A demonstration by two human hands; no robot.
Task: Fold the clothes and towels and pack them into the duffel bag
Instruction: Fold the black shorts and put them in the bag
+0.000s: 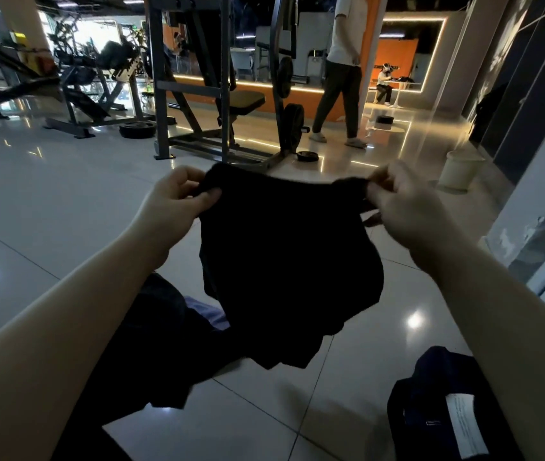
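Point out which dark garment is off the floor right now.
The black garment, hanging between the left hand and right hand, each pinching a top corner. The other dark clothes lie heaped on the tiled floor below it, beside a purple piece.

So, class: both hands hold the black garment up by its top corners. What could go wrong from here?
1. The left hand and right hand only pinch the black garment, so a corner might slip.
2. Its hem hangs near the dark pile and could snag.
3. The duffel bag sits off right, awkward to reach.
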